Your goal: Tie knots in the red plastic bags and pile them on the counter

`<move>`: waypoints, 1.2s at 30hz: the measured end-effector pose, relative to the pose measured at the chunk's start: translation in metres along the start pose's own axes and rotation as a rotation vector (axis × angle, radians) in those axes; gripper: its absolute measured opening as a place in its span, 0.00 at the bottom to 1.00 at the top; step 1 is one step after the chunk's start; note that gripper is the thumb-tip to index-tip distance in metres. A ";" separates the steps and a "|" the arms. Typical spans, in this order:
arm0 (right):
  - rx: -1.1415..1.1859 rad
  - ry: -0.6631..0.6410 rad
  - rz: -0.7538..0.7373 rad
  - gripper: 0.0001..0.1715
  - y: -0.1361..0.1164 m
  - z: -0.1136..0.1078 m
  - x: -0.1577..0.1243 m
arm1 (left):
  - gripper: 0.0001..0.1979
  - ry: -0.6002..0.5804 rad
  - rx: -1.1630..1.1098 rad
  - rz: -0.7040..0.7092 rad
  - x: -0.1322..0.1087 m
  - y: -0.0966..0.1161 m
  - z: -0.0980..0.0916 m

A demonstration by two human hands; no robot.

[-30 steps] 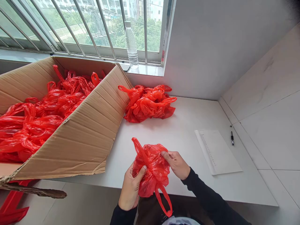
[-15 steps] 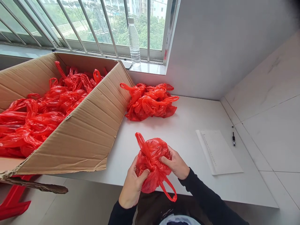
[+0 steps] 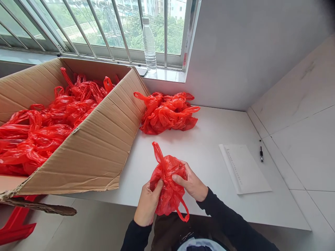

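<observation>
**Left hand [image 3: 148, 204] and right hand [image 3: 192, 184] pinch one red bag [image 3: 170, 195]**

Each hand presses its thumb on the front of the bundle, fingers curled behind, the thumbs angled inward. The right forearm slants in from the lower right; the left rises from below, both in black sleeves [image 3: 232, 223]. The bag, thin, shiny and bunched round, is at the near edge of the smooth white table [image 3: 209, 139], one loop handle pointing up, the other drooping. Beyond lies a crinkled red heap [image 3: 170, 115] beside a creased, corrugated cardboard box [image 3: 83, 153] of similar bags [image 3: 52, 129]. A white sheet [image 3: 248, 174] bears small marks, too fine to read.
</observation>
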State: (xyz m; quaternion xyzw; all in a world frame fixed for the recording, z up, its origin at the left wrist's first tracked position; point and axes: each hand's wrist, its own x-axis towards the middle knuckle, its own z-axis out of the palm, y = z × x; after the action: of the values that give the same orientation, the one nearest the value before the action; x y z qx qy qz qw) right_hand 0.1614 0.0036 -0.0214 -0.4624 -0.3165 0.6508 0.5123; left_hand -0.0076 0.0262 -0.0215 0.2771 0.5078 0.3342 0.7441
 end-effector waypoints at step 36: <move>0.130 0.110 0.212 0.50 0.004 -0.004 0.000 | 0.29 -0.104 -0.086 0.042 0.004 0.001 -0.002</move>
State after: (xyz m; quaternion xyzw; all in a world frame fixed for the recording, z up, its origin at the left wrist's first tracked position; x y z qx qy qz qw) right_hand 0.1638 0.0018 -0.0264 -0.4941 -0.1948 0.6941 0.4860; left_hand -0.0092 0.0300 -0.0235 0.2727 0.4478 0.3564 0.7733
